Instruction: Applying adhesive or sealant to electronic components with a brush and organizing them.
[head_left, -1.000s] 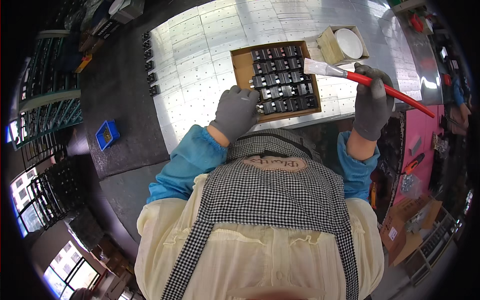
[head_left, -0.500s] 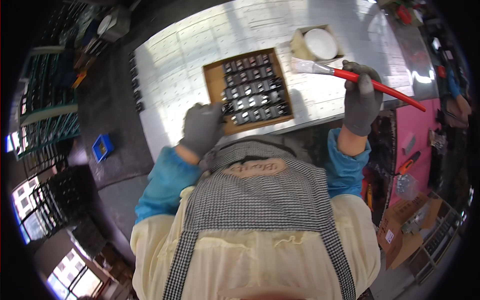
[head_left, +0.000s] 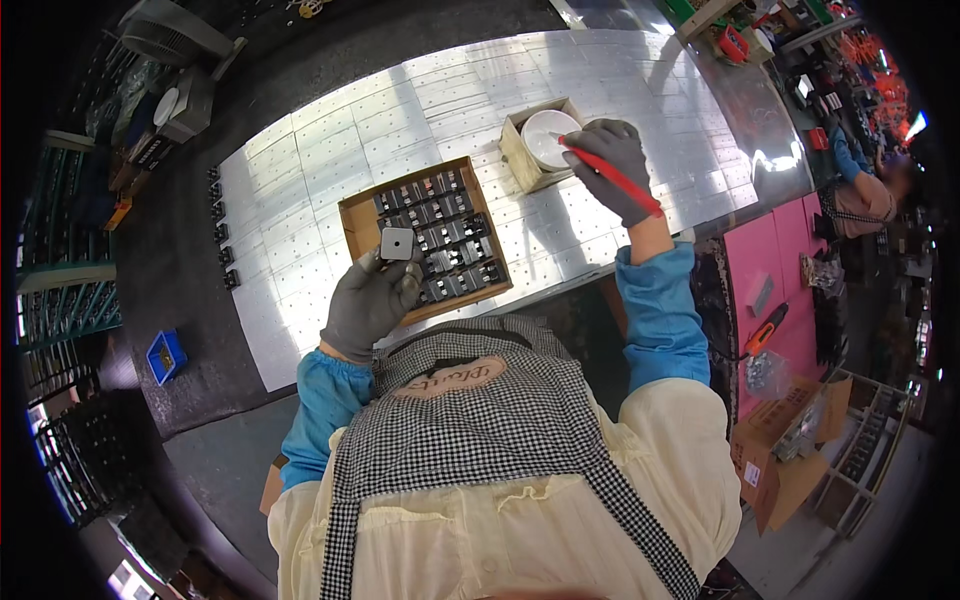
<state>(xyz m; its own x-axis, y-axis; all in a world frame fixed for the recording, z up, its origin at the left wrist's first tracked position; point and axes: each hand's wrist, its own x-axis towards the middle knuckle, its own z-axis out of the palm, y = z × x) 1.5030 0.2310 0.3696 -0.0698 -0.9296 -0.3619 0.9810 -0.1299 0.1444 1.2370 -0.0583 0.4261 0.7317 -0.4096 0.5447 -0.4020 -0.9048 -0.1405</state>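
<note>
My gloved left hand (head_left: 365, 308) pinches a small square silver-grey metal block (head_left: 397, 244) with a dark hole in its face. It is held above the lower left side of a shallow cardboard box (head_left: 354, 220). Rows of black and silver metal parts (head_left: 445, 238) fill most of that box. In my gloved right hand (head_left: 612, 160) is a red-handled paintbrush (head_left: 630, 188). Its head dips toward a round white tub (head_left: 545, 130), and the bristles are hard to make out there. The tub sits in a small open box (head_left: 523, 170).
The perforated light metal worktop (head_left: 300, 160) carries a row of small black parts (head_left: 220, 230) along its left edge. Farther left is a blue bin (head_left: 166, 357). On the right, a utility knife (head_left: 766, 330) lies on a pink surface (head_left: 755, 260), near an open carton (head_left: 762, 470). Another person (head_left: 868, 195) is beyond.
The paintbrush has gone from held level in the air to the white tub. My left hand, earlier at the cardboard box's left edge, now shows the metal block. The whole view has shifted.
</note>
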